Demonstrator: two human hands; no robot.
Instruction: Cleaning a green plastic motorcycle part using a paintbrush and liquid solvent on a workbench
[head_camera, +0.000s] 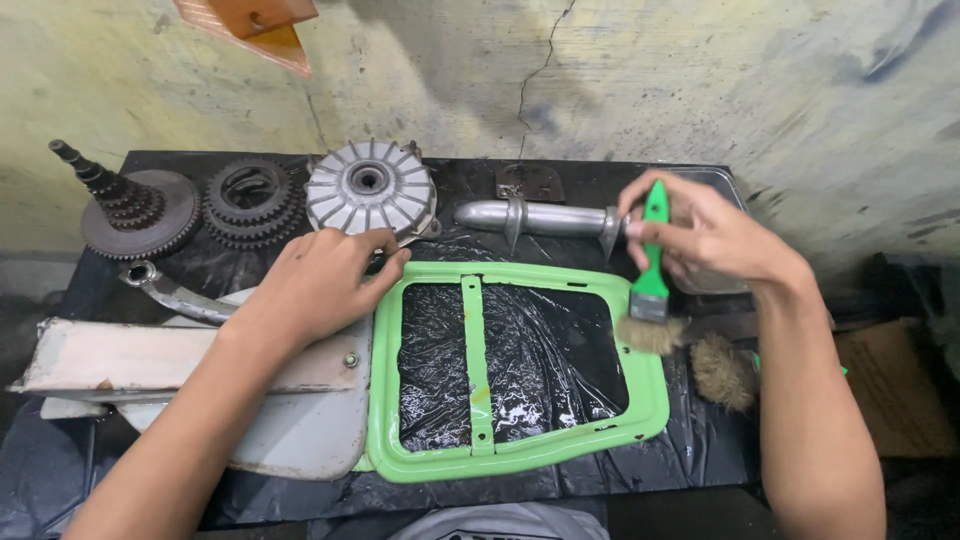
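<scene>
Glossy green-painted metal frame (520, 450), wet black plastic sheet (530, 350).

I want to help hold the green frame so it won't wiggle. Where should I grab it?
Probably the bare bottom rail of the green frame, coming from the near edge of the table. It lies flat on the black plastic sheet and that long, thin rail is free. The left hand presses its top left corner, and the right hand works the green brush on the right side.
</scene>
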